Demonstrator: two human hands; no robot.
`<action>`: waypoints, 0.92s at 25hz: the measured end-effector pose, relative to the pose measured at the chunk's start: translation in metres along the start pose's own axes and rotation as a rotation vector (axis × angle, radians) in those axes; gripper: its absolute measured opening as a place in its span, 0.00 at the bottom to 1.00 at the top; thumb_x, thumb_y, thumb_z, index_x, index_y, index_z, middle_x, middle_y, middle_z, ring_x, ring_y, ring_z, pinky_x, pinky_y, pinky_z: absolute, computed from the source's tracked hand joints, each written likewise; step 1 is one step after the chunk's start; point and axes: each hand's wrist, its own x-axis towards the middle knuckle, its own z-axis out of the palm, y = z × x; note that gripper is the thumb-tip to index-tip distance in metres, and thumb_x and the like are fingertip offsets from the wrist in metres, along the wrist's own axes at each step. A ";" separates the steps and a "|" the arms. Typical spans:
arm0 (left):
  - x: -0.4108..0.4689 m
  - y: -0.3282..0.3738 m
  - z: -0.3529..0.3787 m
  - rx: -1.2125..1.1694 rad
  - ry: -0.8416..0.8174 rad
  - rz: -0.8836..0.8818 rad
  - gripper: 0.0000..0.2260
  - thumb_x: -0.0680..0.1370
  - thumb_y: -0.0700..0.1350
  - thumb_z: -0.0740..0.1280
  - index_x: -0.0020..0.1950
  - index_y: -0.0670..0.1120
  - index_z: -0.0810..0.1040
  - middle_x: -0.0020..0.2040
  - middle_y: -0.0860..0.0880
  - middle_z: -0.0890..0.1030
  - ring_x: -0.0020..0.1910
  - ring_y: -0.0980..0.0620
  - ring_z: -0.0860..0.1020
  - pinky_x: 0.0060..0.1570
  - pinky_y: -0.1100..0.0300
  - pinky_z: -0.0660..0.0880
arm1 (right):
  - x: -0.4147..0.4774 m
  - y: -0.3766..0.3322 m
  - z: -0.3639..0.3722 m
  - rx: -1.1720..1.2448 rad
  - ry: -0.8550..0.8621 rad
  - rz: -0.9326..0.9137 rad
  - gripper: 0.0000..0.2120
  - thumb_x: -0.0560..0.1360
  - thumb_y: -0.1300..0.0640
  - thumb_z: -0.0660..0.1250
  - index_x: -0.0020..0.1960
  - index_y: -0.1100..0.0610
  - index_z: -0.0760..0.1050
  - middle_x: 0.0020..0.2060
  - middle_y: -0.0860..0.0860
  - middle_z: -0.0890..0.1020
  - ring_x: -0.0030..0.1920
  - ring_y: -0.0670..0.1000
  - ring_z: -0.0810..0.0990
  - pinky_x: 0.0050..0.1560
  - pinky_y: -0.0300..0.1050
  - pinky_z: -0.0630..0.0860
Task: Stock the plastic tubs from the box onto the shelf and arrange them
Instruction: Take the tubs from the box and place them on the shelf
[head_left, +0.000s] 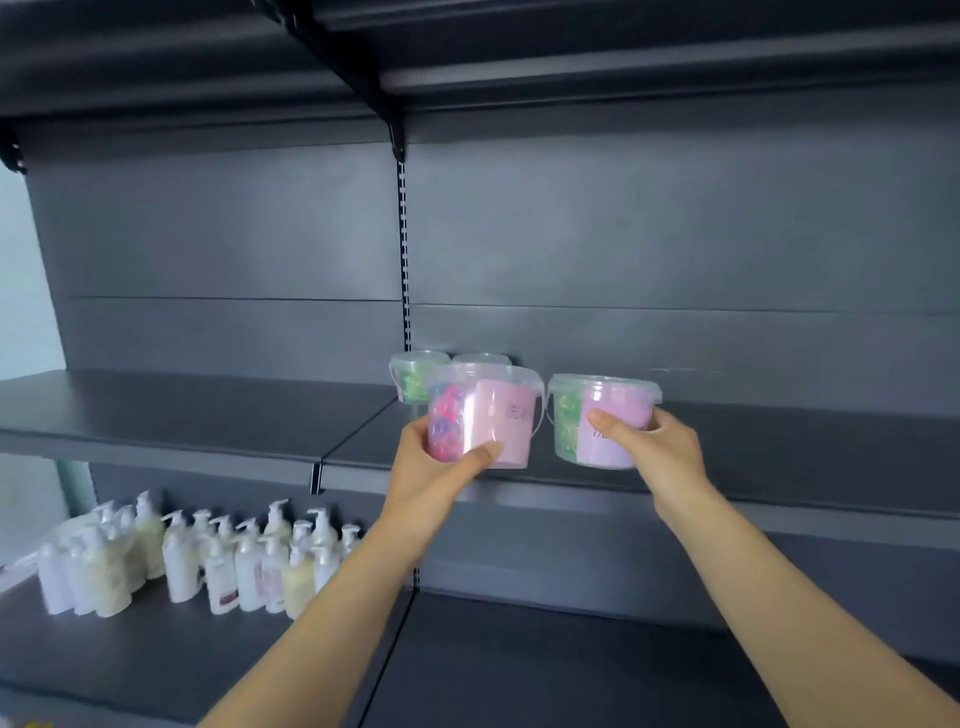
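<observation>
My left hand (436, 470) grips a clear plastic tub (483, 413) with pink and purple contents and a pink label, holding it over the front of the dark grey shelf (779, 457). Beside it on the right, my right hand (654, 447) grips a second tub (597, 421) with green contents and a lilac label. Two more clear tubs stand at the back of the shelf against the rear panel: one with green contents (413, 376) and one mostly hidden (480, 358). The box is not in view.
Several white and cream pump bottles (208, 556) stand on the lower shelf at the left. An upper shelf (519, 62) overhangs. A slotted upright (404, 249) divides the bays. The middle shelf's left bay (182, 410) holds nothing visible.
</observation>
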 end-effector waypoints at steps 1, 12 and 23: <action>0.023 -0.003 -0.004 0.031 -0.009 0.041 0.27 0.69 0.45 0.75 0.63 0.48 0.65 0.54 0.56 0.75 0.50 0.63 0.75 0.44 0.70 0.69 | 0.017 0.004 0.014 -0.008 0.021 0.010 0.16 0.65 0.52 0.77 0.49 0.55 0.78 0.45 0.49 0.82 0.44 0.48 0.80 0.42 0.39 0.72; 0.196 -0.077 -0.006 -0.029 -0.080 0.041 0.42 0.56 0.55 0.77 0.67 0.46 0.68 0.59 0.51 0.78 0.53 0.61 0.77 0.45 0.70 0.71 | 0.169 0.083 0.107 -0.283 0.126 0.085 0.29 0.61 0.49 0.79 0.58 0.56 0.74 0.54 0.51 0.80 0.53 0.53 0.78 0.48 0.43 0.73; 0.250 -0.092 -0.004 -0.034 -0.055 0.031 0.38 0.58 0.54 0.75 0.65 0.48 0.66 0.58 0.55 0.76 0.53 0.63 0.75 0.45 0.70 0.68 | 0.259 0.114 0.145 -0.465 0.110 0.105 0.36 0.61 0.45 0.78 0.64 0.57 0.71 0.61 0.55 0.74 0.63 0.55 0.73 0.61 0.50 0.74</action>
